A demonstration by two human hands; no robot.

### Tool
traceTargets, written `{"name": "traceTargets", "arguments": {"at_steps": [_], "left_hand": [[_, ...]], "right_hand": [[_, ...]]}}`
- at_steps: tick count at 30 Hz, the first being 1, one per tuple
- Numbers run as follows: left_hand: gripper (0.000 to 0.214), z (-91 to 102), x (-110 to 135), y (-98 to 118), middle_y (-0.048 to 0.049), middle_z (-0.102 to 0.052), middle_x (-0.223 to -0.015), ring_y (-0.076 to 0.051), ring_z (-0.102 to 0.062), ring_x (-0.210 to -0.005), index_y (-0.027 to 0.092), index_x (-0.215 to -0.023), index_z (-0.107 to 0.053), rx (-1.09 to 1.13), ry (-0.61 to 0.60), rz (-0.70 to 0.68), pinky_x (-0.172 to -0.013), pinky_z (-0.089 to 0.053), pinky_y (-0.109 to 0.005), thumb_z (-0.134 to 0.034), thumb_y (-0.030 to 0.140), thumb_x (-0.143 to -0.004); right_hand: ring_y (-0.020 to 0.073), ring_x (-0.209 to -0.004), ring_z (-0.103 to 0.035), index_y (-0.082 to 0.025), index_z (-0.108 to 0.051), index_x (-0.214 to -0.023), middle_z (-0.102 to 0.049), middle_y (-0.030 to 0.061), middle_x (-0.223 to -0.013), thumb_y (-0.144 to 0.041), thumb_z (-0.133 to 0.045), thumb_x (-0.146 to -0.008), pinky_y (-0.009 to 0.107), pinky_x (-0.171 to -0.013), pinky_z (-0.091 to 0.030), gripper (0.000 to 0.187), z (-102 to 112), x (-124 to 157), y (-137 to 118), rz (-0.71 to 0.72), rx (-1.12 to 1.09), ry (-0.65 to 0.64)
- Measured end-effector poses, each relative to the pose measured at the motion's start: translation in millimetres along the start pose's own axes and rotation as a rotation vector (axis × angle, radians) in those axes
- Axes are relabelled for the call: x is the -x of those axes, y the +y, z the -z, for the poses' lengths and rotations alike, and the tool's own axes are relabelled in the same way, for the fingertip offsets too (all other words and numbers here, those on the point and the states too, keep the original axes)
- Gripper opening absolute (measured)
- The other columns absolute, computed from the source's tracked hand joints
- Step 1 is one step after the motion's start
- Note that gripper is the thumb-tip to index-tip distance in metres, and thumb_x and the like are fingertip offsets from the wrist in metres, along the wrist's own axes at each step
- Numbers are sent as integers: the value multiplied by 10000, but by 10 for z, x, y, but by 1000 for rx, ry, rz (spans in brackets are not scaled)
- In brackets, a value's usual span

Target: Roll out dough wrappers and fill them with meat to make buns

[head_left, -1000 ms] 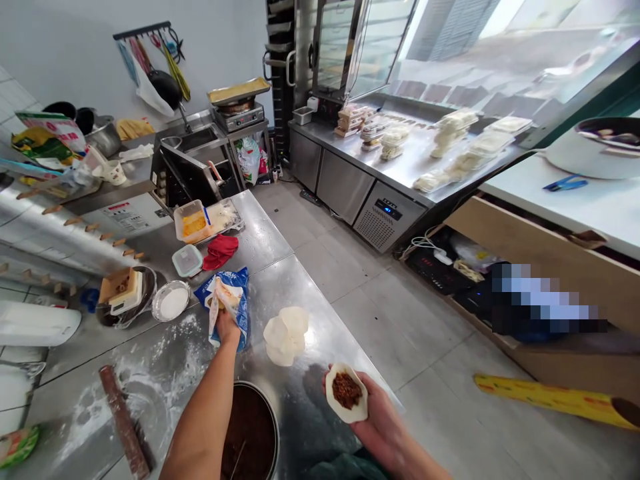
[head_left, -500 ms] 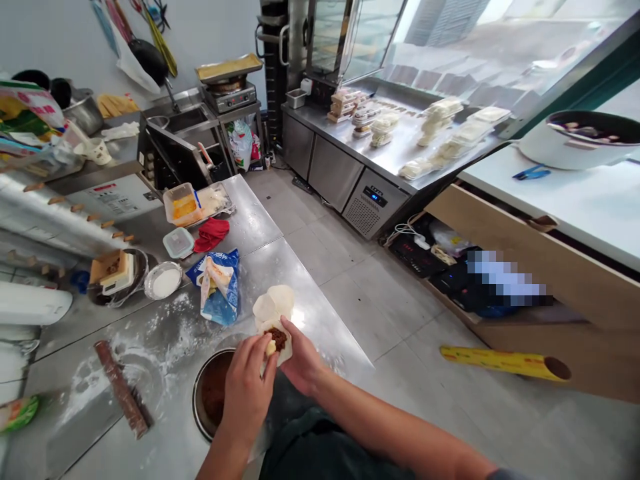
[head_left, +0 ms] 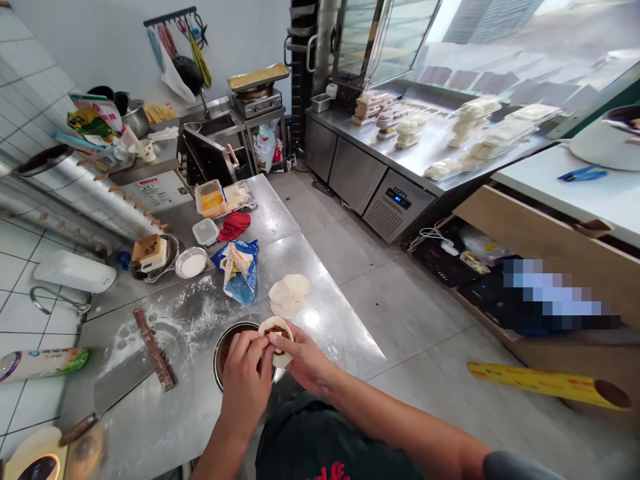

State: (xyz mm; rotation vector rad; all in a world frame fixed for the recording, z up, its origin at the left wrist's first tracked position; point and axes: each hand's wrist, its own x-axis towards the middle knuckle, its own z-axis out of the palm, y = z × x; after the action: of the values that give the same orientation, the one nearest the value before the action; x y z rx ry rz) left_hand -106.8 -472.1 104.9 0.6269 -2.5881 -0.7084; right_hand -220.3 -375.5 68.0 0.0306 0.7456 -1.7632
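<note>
A round dough wrapper [head_left: 276,327] with dark brown filling [head_left: 280,331] is held up between both hands, over the edge of a metal bowl [head_left: 217,363]. My right hand [head_left: 307,360] is closed around its right side, thumb at the front. Pinched fingers of my left hand [head_left: 246,367] press at the wrapper's left edge, partly covering it. The bowl's contents are mostly hidden behind the left hand. Just beyond, several flat dough wrappers [head_left: 289,295] lie overlapping on the steel table [head_left: 330,320].
A blue bag [head_left: 240,283], a bowl of white powder [head_left: 191,264], a red cloth [head_left: 235,225] and a lidded container [head_left: 205,232] stand farther back. On the left lie a floury rolling pin [head_left: 155,350] and a broad blade [head_left: 117,383]. The table's right edge drops to the floor.
The pale yellow piece in my left fingers no longer shows. Both hands and the filled wrapper have come away from the stacked wrappers, toward the bowl. The whole view has shifted.
</note>
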Motion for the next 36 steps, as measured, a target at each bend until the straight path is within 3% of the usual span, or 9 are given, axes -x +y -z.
{"name": "traceTargets", "arguments": {"at_steps": [4,9,12,14,17,22,29,34,36], "left_hand": [[325,167,93,-69,-82,-699,-1178,-224,-660,-1111,264,-1242,-728,96,46,198,-967,-529,-372,-489,333,-1033],[307,263,78,-134,-49,-755,-1058,-207,-699,-955,240,-1056,-767,310,-232,378,-865,-555,-332,-593,477,-968],[318,250,125,-124,-36,-762,-955,-188,-699,-861,223,-976,-753,362,-273,409,-800,-552,-304,-587,494,-968],[314,238,172,-115,-36,-770,-984,-185,-709,-877,229,-1044,-744,390,-267,417,-802,-560,-297,-569,481,-981],[305,203,210,-123,-43,-773,-1064,-199,-719,-953,258,-1148,-747,358,-220,353,-860,-574,-317,-573,447,-983],[260,123,207,-157,-37,-765,-1085,-203,-713,-1009,279,-1091,-779,247,-153,193,-927,-566,-337,-562,390,-999],[262,167,187,-144,-25,-755,-1080,-174,-708,-991,284,-1177,-745,182,-215,86,-914,-559,-305,-536,318,-1023],[224,195,193,-118,-45,-726,-1020,-176,-686,-972,226,-1050,-709,141,-219,-45,-887,-546,-307,-486,237,-1036],[233,176,194,-127,-64,-713,-1066,-185,-668,-1018,214,-1146,-674,111,-229,-118,-919,-540,-327,-467,205,-1038]], "right_hand": [[166,-795,-626,-200,-665,-1043,-674,12,-898,-473,-882,-753,318,-764,-496,454,-5,129,58,-60,48,-33],[167,-778,-638,-182,-664,-1013,-680,11,-861,-472,-916,-702,307,-749,-490,494,5,248,127,-113,111,-1],[154,-806,-637,-165,-677,-1036,-682,28,-883,-524,-854,-779,302,-802,-490,476,43,310,142,-124,95,-47],[156,-832,-637,-166,-683,-1067,-680,31,-900,-496,-860,-780,309,-835,-490,471,66,346,148,-129,91,-103],[147,-831,-619,-188,-681,-1089,-663,4,-898,-372,-920,-710,297,-827,-479,485,85,376,180,-94,134,-87],[145,-816,-589,-189,-674,-1055,-641,-13,-887,-347,-897,-719,287,-781,-464,433,95,372,241,-48,248,-12],[145,-807,-577,-180,-657,-1056,-650,-12,-874,-363,-856,-752,278,-754,-455,407,95,378,189,-41,364,-73],[165,-786,-601,-186,-632,-1047,-633,-13,-852,-384,-842,-730,304,-740,-483,429,92,343,147,-129,339,-61],[175,-787,-602,-194,-622,-1018,-618,-15,-838,-397,-814,-750,314,-732,-492,387,97,322,132,-139,379,-54]]}}
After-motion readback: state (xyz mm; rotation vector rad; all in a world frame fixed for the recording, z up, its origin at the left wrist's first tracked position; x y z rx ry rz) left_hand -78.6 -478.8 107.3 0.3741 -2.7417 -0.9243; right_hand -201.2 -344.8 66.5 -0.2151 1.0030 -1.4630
